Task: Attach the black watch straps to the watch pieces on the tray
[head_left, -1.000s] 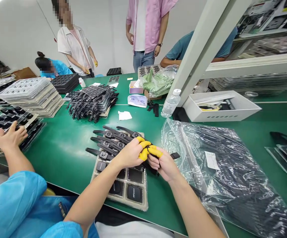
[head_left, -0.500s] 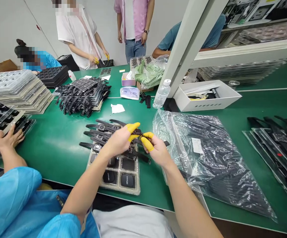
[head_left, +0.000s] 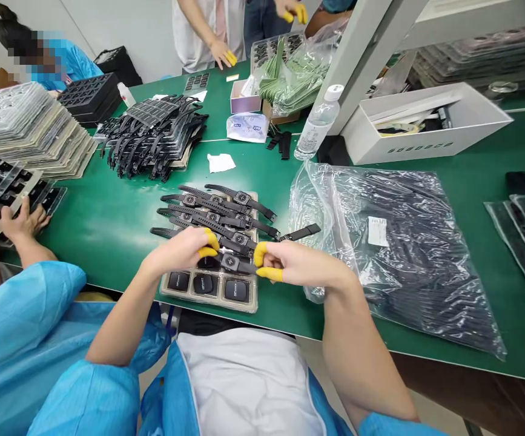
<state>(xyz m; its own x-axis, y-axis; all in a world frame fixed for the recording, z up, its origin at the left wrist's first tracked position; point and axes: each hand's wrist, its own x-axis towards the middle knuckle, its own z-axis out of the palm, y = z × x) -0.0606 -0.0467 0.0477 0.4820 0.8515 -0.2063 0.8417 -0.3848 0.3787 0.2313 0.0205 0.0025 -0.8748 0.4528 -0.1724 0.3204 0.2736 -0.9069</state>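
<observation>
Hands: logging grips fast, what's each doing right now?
Left hand: closed, pinching a watch over the tray.
Right hand: closed, pinching the same watch's strap end.

A green counter (head_left: 108,224) is filling most of the view, its near edge running along the bottom. A thin white line (head_left: 217,140) is crossing it toward the far edge. A white wall (head_left: 121,27) is standing behind the far left corner. A pale slanted post (head_left: 357,66) is rising from the counter near the far right, meeting a pale shelf (head_left: 471,15) that is carrying stacked trays (head_left: 484,57). Even light is falling over everything and glinting off the counter. Below the near right edge, a brown panel (head_left: 471,393) is showing.
</observation>
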